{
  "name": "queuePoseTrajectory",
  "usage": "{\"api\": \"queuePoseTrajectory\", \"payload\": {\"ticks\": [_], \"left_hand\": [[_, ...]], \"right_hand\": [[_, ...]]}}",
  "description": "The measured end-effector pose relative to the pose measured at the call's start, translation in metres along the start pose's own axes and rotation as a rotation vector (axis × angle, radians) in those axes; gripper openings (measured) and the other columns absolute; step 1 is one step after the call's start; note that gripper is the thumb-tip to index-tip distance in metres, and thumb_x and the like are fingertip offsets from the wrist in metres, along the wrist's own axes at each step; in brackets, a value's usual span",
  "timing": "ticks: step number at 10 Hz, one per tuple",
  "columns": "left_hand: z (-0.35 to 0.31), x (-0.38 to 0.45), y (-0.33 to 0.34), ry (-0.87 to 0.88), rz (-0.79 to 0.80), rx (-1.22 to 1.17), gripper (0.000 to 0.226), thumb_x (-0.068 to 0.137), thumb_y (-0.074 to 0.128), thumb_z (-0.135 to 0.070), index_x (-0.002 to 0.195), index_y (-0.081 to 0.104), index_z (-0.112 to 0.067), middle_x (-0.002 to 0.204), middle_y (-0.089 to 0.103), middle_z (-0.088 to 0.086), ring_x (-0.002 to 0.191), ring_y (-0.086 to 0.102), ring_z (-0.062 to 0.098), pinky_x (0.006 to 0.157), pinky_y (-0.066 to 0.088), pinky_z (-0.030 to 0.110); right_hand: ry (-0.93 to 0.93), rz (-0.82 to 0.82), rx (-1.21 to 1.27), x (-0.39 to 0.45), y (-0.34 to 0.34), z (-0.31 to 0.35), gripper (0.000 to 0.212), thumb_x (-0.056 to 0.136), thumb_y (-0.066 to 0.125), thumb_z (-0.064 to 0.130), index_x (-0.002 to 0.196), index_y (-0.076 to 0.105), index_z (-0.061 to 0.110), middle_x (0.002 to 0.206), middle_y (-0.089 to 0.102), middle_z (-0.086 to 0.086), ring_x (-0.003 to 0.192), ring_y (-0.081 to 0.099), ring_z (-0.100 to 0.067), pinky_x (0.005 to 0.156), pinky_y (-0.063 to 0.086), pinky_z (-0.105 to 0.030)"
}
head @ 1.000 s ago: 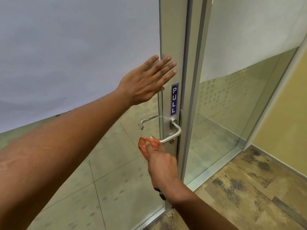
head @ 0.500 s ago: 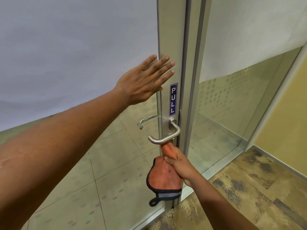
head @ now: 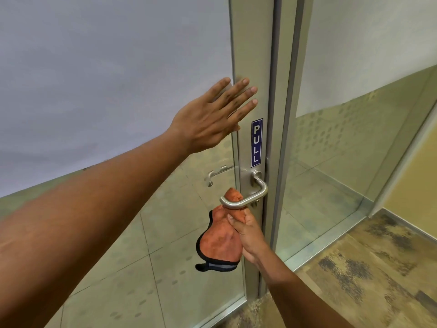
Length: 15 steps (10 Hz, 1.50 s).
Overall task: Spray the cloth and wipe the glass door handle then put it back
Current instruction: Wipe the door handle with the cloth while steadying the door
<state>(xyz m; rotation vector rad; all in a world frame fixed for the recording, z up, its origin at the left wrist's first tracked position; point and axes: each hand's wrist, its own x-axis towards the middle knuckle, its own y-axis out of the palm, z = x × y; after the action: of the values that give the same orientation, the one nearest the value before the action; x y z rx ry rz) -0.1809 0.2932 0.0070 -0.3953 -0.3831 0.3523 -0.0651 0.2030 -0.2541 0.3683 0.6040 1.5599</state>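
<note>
A brushed steel lever handle sticks out of the glass door's metal stile, under a blue PULL sticker. My right hand grips an orange cloth with a dark edge just below the lever. The cloth's top end pokes up behind the lever bar, and the rest hangs down to the left of my hand. My left hand lies flat with straight fingers against the frosted glass and the stile, above the handle. No spray bottle is in view.
A fixed glass panel with frosted upper part stands right of the door frame. A second lever shows through the glass on the door's far side. Patterned carpet covers the floor at the lower right, and a yellow wall rises at the far right.
My right hand has dropped from the lever's tip to beneath the bar, then pushed the cloth's top up behind it. My left hand has stayed flat on the door.
</note>
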Motion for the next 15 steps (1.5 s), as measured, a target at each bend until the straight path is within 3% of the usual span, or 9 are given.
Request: {"api": "queuePoseTrajectory", "payload": {"ticks": [3, 5, 6, 7, 9, 11, 12, 13, 15], "left_hand": [[0.000, 0.001, -0.001, -0.010, 0.003, -0.010, 0.064, 0.109, 0.004, -0.043, 0.163, -0.006, -0.011, 0.171, -0.002, 0.017, 0.158, -0.002, 0.034, 0.129, 0.006, 0.050], [-0.001, 0.000, -0.002, -0.013, 0.009, 0.005, 0.064, 0.109, 0.004, -0.044, 0.163, -0.007, -0.010, 0.171, -0.004, 0.017, 0.158, -0.003, 0.035, 0.129, 0.006, 0.050], [-0.001, 0.000, -0.003, -0.012, 0.010, 0.003, 0.064, 0.109, 0.003, -0.043, 0.163, -0.008, -0.010, 0.171, -0.004, 0.018, 0.158, -0.003, 0.036, 0.129, 0.006, 0.050], [-0.001, 0.000, -0.003, -0.014, 0.006, 0.000, 0.064, 0.109, 0.004, -0.043, 0.163, -0.007, -0.010, 0.171, -0.004, 0.018, 0.158, -0.002, 0.037, 0.129, 0.006, 0.050], [0.000, 0.001, -0.002, -0.012, -0.005, -0.017, 0.063, 0.109, 0.003, -0.042, 0.162, -0.007, -0.010, 0.171, -0.002, 0.017, 0.158, 0.000, 0.036, 0.129, 0.006, 0.049], [0.000, 0.000, -0.001, -0.006, -0.002, -0.012, 0.063, 0.109, 0.003, -0.041, 0.162, -0.008, -0.009, 0.171, -0.003, 0.018, 0.158, -0.001, 0.036, 0.129, 0.007, 0.050], [0.000, 0.000, 0.000, -0.007, 0.009, -0.014, 0.063, 0.109, 0.004, -0.041, 0.162, -0.009, -0.009, 0.171, -0.005, 0.017, 0.158, -0.003, 0.036, 0.129, 0.006, 0.050], [-0.001, 0.000, -0.001, -0.009, 0.011, -0.014, 0.063, 0.110, 0.004, -0.042, 0.162, -0.009, -0.010, 0.171, -0.005, 0.017, 0.158, -0.003, 0.036, 0.129, 0.004, 0.049], [0.000, 0.000, -0.002, -0.014, 0.019, -0.019, 0.063, 0.109, 0.002, -0.042, 0.163, -0.008, -0.010, 0.171, -0.003, 0.017, 0.158, -0.002, 0.035, 0.129, 0.006, 0.049]], "right_hand": [[-0.073, -0.031, -0.419, 0.006, -0.001, 0.008, 0.039, 0.097, 0.055, -0.004, 0.132, 0.057, 0.012, 0.130, 0.067, -0.005, 0.123, 0.062, -0.017, 0.108, 0.047, -0.036], [-0.212, 0.034, -0.764, 0.005, -0.011, 0.015, 0.034, 0.096, 0.059, 0.004, 0.127, 0.066, 0.017, 0.113, 0.063, 0.025, 0.116, 0.062, 0.000, 0.083, 0.045, -0.001], [-0.242, 0.102, -0.966, -0.006, -0.010, 0.013, 0.035, 0.096, 0.051, 0.056, 0.126, 0.063, 0.045, 0.116, 0.061, 0.030, 0.112, 0.058, 0.012, 0.092, 0.048, -0.010], [-0.239, 0.157, -1.263, -0.018, -0.014, -0.003, 0.050, 0.096, 0.048, 0.039, 0.142, 0.036, 0.054, 0.131, 0.052, 0.013, 0.121, 0.055, -0.010, 0.103, 0.048, -0.032], [-0.266, 0.330, -1.186, -0.048, -0.009, 0.044, 0.057, 0.090, 0.060, 0.019, 0.138, 0.050, 0.049, 0.128, 0.062, 0.016, 0.118, 0.057, 0.001, 0.101, 0.047, -0.023], [-0.704, 0.243, -1.371, -0.053, 0.011, 0.137, 0.058, 0.088, 0.060, 0.015, 0.136, 0.049, 0.046, 0.124, 0.056, 0.009, 0.109, 0.057, -0.008, 0.090, 0.049, -0.023], [-0.812, 0.131, -1.709, -0.035, 0.012, 0.160, 0.058, 0.085, 0.064, 0.020, 0.134, 0.049, 0.048, 0.134, 0.054, 0.003, 0.114, 0.056, -0.024, 0.092, 0.047, -0.044], [-0.677, 0.204, -1.873, -0.014, 0.011, 0.157, 0.053, 0.088, 0.065, 0.018, 0.132, 0.055, 0.046, 0.137, 0.055, 0.001, 0.119, 0.054, -0.027, 0.097, 0.043, -0.049], [-0.476, 0.466, -1.685, 0.005, 0.014, 0.124, 0.053, 0.089, 0.057, 0.007, 0.133, 0.060, 0.038, 0.126, 0.059, 0.009, 0.117, 0.056, -0.015, 0.095, 0.049, -0.037]]}}
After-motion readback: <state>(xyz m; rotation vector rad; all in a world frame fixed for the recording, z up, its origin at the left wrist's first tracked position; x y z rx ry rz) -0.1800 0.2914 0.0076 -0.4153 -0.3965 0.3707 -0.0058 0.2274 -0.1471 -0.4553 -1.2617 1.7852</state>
